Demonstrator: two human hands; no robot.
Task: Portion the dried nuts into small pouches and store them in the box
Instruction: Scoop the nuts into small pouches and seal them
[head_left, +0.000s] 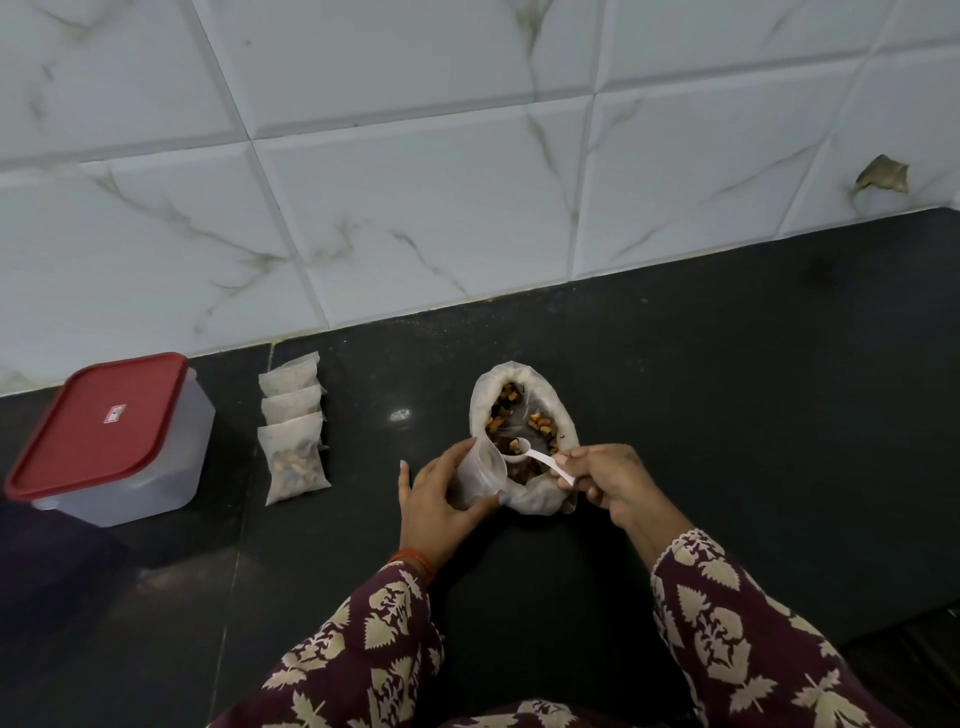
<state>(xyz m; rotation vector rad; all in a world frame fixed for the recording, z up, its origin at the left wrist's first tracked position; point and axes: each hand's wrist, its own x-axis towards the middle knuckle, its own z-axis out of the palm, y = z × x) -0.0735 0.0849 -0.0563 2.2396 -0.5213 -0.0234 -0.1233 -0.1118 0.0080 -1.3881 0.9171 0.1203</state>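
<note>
- Head view, looking down at a dark tabletop (727, 415). The big bag of dried nuts (524, 415) sits in the middle with its top rolled open, so everything below is placed relative to that bag.
- Left hand (441, 499) is at the near-left edge of the bag, fingers curled round a small clear pouch (480, 470) and holding its mouth open, tilted toward the bag.
- Right hand (613, 483) is at the bag's near-right edge, fingers pinching the handle of a little white spoon (540, 457). The bowl of the spoon has a bit of nut in it and sits right at the pouch mouth.
- So the step looks like tipping a scoop into the pouch. Probably best to keep the pouch mouth over the bag, so anything that falls drops back in and not on the tabletop.
- That pouch is thin and floppy, so the left hand needs to keep the opening wide; if it folds shut, the spoon will just dump on the rim.
- Small spoon, so likely several more scoops before it matches the others.
- Three filled pouches (293, 436) lie in a row well left of the bag.
- Farther left of the bag is the box (111, 441), red lid on. Nothing stored yet as far as can be seen, so the lid has to come off later.
</note>
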